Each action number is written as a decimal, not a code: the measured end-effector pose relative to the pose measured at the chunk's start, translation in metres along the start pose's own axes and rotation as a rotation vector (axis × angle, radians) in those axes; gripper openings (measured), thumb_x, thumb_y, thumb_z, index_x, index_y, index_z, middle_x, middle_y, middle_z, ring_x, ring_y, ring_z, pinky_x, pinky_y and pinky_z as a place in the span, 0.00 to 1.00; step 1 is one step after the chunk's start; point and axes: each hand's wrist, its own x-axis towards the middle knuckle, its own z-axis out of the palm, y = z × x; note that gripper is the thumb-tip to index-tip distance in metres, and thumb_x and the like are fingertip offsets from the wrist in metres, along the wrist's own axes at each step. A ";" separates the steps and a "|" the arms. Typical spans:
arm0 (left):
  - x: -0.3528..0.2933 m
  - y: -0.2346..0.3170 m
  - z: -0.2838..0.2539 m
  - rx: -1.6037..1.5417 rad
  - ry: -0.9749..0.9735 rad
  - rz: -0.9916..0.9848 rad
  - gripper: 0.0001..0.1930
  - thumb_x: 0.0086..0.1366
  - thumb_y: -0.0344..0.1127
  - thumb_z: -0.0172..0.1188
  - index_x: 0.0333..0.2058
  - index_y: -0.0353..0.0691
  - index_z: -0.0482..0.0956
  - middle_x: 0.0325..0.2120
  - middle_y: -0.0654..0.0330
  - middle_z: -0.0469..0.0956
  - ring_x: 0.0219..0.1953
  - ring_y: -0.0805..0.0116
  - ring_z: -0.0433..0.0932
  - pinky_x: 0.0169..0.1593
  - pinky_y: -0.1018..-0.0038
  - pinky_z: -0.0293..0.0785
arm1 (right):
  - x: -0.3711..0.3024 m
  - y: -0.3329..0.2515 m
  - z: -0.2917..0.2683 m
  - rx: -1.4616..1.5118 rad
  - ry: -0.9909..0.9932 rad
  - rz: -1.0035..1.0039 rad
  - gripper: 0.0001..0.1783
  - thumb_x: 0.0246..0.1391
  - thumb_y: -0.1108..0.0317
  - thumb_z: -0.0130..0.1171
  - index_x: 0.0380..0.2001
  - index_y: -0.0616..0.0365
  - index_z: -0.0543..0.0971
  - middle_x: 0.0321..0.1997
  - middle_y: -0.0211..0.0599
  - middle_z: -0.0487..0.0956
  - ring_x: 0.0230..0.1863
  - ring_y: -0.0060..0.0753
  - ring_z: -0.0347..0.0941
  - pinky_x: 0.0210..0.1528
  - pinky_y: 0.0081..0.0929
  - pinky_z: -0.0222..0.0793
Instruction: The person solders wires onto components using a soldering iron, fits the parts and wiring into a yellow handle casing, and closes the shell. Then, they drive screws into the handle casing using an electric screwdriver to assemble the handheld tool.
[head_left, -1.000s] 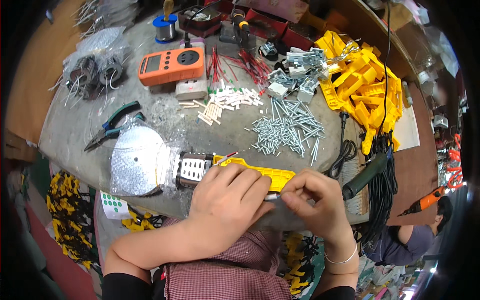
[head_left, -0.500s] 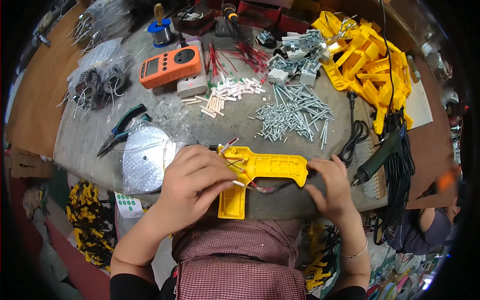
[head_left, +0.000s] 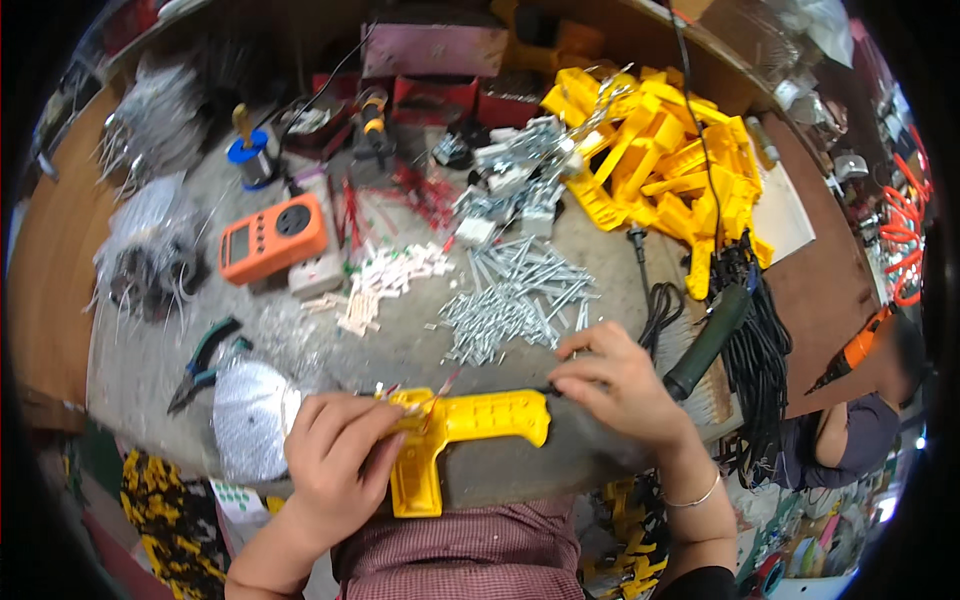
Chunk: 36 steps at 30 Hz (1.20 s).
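A yellow plastic half shell (head_left: 490,415), shaped like a tool handle with ribs inside, lies at the table's near edge. Thin red and white-sleeved wires (head_left: 432,398) cross its upper left part. My left hand (head_left: 340,450) is at that left part, its fingers bent together over the wires; blur and the fingers hide what they pinch. Just beyond the handle's right end is my right hand (head_left: 620,390), thumb and forefinger brought together. Something small and dark shows at its fingertips, too blurred to name.
A pile of screws (head_left: 510,300) lies beyond the shell, with white sleeves (head_left: 380,280) and an orange meter (head_left: 272,238) to its left. Pliers (head_left: 205,365) and a silvery disc (head_left: 250,420) lie left. Yellow shells (head_left: 660,150), black cords (head_left: 755,350) and a dark green-handled tool (head_left: 710,340) are right.
The view has shifted, so the table sits lower and further left. My right hand has gone from spread beside the handle's end to a pinch there. My left fingers now cover the white sleeve.
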 end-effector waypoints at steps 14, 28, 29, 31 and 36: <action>0.005 0.005 -0.005 0.082 0.091 0.030 0.15 0.47 0.16 0.63 0.35 0.37 0.79 0.32 0.55 0.78 0.33 0.55 0.76 0.37 0.65 0.71 | 0.137 0.129 -0.011 -0.140 0.435 0.445 0.10 0.56 0.62 0.57 0.34 0.56 0.81 0.36 0.41 0.82 0.41 0.47 0.78 0.44 0.39 0.73; 0.005 0.010 -0.017 0.095 0.084 0.116 0.13 0.51 0.20 0.61 0.37 0.39 0.80 0.31 0.55 0.80 0.30 0.58 0.78 0.34 0.67 0.73 | 0.034 0.022 -0.080 0.197 0.222 0.437 0.14 0.65 0.67 0.43 0.40 0.61 0.78 0.15 0.34 0.76 0.16 0.24 0.70 0.23 0.24 0.66; 0.012 0.015 -0.018 0.104 0.086 0.101 0.13 0.51 0.20 0.61 0.37 0.39 0.80 0.31 0.55 0.80 0.30 0.58 0.78 0.34 0.67 0.73 | 0.029 -0.016 -0.084 0.341 0.091 0.450 0.14 0.65 0.67 0.43 0.42 0.60 0.78 0.17 0.34 0.77 0.20 0.24 0.74 0.27 0.25 0.69; 0.034 0.036 -0.025 0.259 0.123 0.367 0.13 0.53 0.25 0.64 0.40 0.41 0.82 0.31 0.56 0.80 0.29 0.58 0.77 0.34 0.67 0.72 | 0.009 -0.056 -0.068 0.473 -0.114 0.249 0.12 0.65 0.70 0.46 0.46 0.59 0.77 0.20 0.33 0.80 0.25 0.28 0.79 0.31 0.28 0.73; 0.041 0.061 -0.057 0.323 -0.220 0.438 0.15 0.52 0.31 0.67 0.40 0.40 0.83 0.22 0.64 0.74 0.23 0.68 0.74 0.25 0.72 0.68 | -0.021 -0.100 -0.055 0.848 -0.408 0.024 0.16 0.67 0.65 0.48 0.56 0.55 0.72 0.22 0.33 0.78 0.24 0.36 0.77 0.29 0.31 0.72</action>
